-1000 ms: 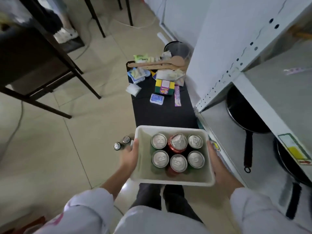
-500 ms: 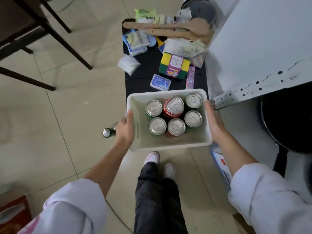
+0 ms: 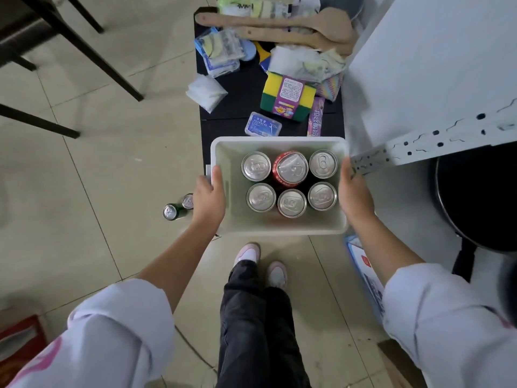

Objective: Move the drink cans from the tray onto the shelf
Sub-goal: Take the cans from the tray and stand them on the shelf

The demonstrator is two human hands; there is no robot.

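Note:
A white plastic tray (image 3: 279, 228) is held level in front of me, above the floor and the near end of a low black table. My left hand (image 3: 208, 198) grips its left wall and my right hand (image 3: 354, 193) grips its right wall. Several upright drink cans stand inside in two rows, silver tops up; the back middle one is a red can (image 3: 289, 169), beside a silver-topped can (image 3: 256, 166). The white metal shelf (image 3: 419, 141) with a perforated edge is at the right, its frame close to my right hand.
The low black table (image 3: 240, 93) carries sponges (image 3: 288, 98), wooden spoons (image 3: 279, 22), packets and a small blue box (image 3: 263, 124). Two green cans (image 3: 174, 210) stand on the tiled floor left of the tray. A black pan (image 3: 475, 200) lies under the shelf. Dark chair legs are upper left.
My view has tilted down and the tray has moved forward, away from my body and toward the table. Both hands keep the same hold on its sides.

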